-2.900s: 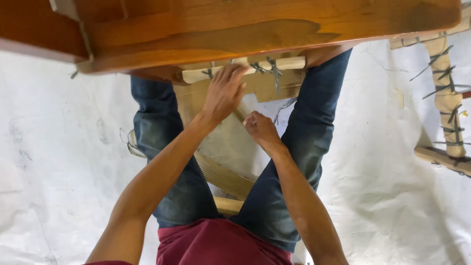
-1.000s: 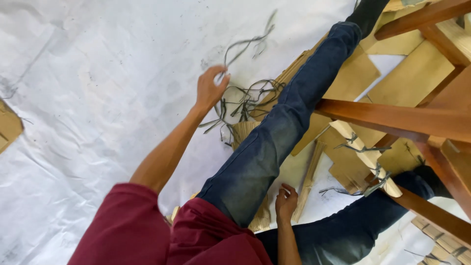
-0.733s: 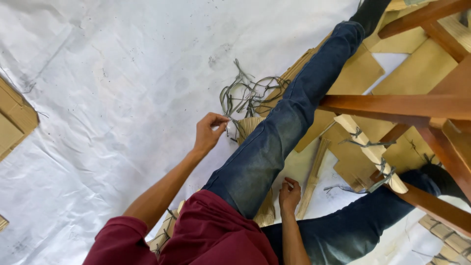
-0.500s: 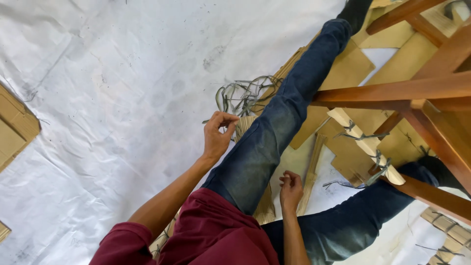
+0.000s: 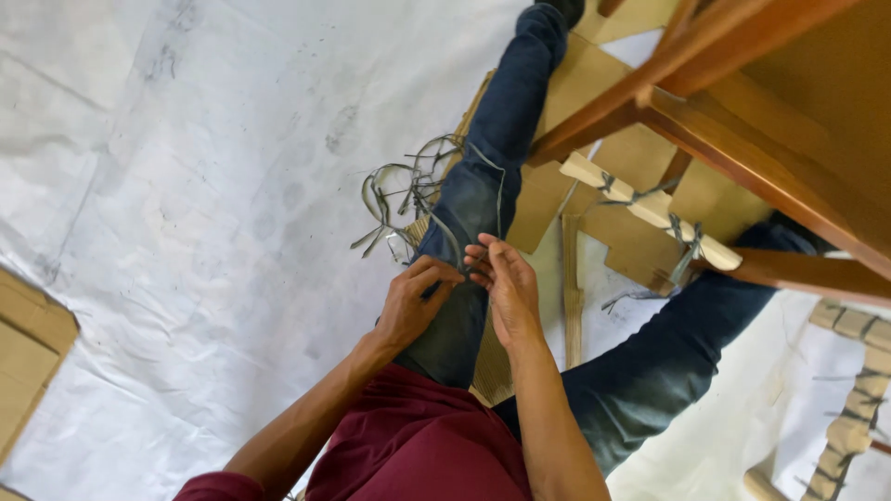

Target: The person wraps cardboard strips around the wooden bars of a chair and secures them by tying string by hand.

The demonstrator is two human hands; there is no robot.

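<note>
- The left hand (image 5: pixel 415 301) and the right hand (image 5: pixel 504 289) meet over the thigh of the left leg (image 5: pixel 473 213); their fingertips pinch a thin grey strap (image 5: pixel 444 232), though the exact grip is hard to make out because the fingers overlap.
- The strap runs up from the fingers to a tangled bundle of straps (image 5: pixel 399 199) lying on the floor just beside the knee; where one strand ends and the next begins cannot be told.
- The right leg (image 5: pixel 668 362) passes under a wooden chair frame (image 5: pixel 733 111), whose top is cut off by the upper right edge.
- A pale padded bar (image 5: pixel 650 209), bound with dark ties, sits across the frame between the legs.
- Flat cardboard pieces (image 5: pixel 575 102) lie under the legs and the frame.
- A second strapped piece (image 5: pixel 849 417) shows only partly at the lower right corner.
- More cardboard (image 5: pixel 28 353) is cut off at the left edge.
- A creased white sheet (image 5: pixel 186 186) covers the floor, marked with faint smudges.
</note>
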